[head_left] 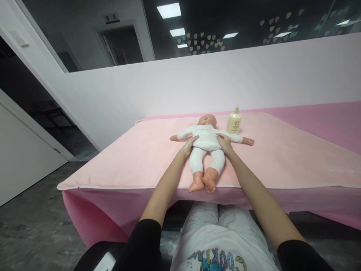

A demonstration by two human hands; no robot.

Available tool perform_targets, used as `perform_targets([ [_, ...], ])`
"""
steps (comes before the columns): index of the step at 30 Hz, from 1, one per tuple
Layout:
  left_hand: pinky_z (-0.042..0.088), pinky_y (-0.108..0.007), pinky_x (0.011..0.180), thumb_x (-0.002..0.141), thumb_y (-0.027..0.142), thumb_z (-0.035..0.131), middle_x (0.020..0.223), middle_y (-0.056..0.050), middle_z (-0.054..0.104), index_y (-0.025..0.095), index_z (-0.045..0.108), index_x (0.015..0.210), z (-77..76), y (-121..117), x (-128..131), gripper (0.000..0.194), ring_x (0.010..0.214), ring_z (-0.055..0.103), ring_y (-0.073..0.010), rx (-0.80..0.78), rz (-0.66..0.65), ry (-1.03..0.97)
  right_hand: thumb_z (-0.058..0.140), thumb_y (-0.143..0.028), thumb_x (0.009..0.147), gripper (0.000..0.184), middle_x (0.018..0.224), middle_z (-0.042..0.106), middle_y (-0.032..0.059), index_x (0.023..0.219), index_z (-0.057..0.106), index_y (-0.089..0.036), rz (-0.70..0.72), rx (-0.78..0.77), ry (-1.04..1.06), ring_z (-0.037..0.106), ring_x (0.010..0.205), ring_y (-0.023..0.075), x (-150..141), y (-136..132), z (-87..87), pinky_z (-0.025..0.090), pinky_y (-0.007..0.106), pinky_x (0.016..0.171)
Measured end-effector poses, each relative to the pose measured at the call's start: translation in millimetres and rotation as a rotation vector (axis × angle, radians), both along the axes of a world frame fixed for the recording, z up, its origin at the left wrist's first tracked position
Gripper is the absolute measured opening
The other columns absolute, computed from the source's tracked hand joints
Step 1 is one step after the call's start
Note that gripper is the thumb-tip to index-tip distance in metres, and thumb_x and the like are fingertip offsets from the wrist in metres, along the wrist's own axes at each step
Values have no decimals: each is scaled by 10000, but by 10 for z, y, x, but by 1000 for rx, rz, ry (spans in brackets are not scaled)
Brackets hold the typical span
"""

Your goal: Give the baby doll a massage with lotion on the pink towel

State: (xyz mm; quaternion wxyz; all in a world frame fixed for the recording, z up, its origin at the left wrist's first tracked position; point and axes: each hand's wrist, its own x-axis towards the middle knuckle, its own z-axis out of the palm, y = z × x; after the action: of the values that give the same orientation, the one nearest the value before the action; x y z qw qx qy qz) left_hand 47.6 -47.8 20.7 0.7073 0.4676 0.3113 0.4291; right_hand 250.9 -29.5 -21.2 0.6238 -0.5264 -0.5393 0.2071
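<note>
A baby doll [205,137] with white cloth arms, body and legs lies on its back on the pink cover, its head away from me. Its arms are spread out to the sides, and its bare feet reach the table's near edge. My left hand [190,145] grips the doll's waist on the left side. On the opposite side, my right hand [225,142] clasps the waist, with fingers against the white cloth. The undersides of both hands are hidden. A pale yellow pump bottle [234,121] stands upright just beyond the doll's arm on the right.
The light pink cover [135,158] lies over a darker pink tablecloth [318,120] that hangs down in front. A white wall [180,84] with a dark window above it runs behind the table. A white door [25,154] is at the left.
</note>
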Motion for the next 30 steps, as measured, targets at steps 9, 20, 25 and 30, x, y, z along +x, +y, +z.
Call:
perform_targets([
  [9,358,-451,1104,770,394,649,1143,-107,678,200,571,1213,0,-6,1,490,1205,551,-306,27,-12,-1,520,-234,742,292,1079,694,91,938,718,-146,-7,-8,2,602,1042,226,-8,-5,15,400,410,1028],
  [20,350,-403,1103,770,420,653,1216,-133,638,220,476,1325,-70,62,28,615,1197,547,-298,195,60,31,503,-232,741,322,1097,688,106,964,713,-133,-18,-11,-18,597,1063,234,-34,-53,59,390,414,1034],
  [25,365,-423,1096,741,403,685,1240,-122,624,229,445,1360,-104,118,24,686,1198,547,-297,175,31,-2,505,-240,737,317,1091,692,95,951,719,-146,-23,-10,-22,597,1061,234,-27,-36,48,390,420,1036],
  [30,385,-407,1060,728,392,700,1285,-105,601,241,423,1387,-126,155,31,730,1206,535,-291,172,36,-23,497,-238,740,327,1093,691,104,961,714,-136,-35,0,-30,604,1057,236,-28,-21,26,400,427,1028],
])
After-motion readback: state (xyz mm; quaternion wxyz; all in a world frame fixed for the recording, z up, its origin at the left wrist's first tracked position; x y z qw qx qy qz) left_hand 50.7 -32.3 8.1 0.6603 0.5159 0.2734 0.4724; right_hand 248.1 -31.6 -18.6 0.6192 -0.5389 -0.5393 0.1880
